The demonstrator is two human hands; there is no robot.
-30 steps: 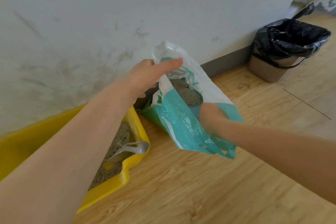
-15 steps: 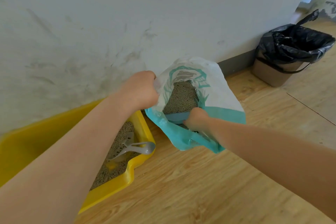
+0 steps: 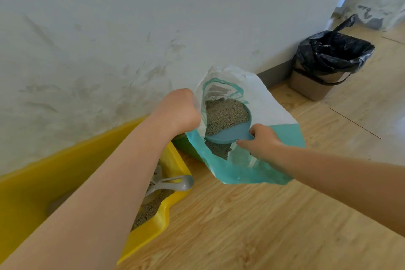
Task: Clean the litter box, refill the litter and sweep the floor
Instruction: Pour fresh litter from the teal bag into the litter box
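Litter bag [image 3: 271, 116]: left hand [image 3: 177, 112] grips its rim, right hand [image 3: 260, 142] grips the loaded scoop [image 3: 228, 120].

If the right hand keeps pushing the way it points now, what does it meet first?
The right hand grips a blue scoop already heaped with litter, pointing up and left into the litter bag. Going on, the scoop would likely meet the bag's inner wall near the left hand; depth is unclear.

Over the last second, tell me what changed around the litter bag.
The left hand went from flat fingers on the litter bag to gripping its rim, pulling the mouth open. The right hand, deep in the bag before, has lifted a blue scoop heaped with litter. The yellow litter box, grey scoop and lined bin stayed put.
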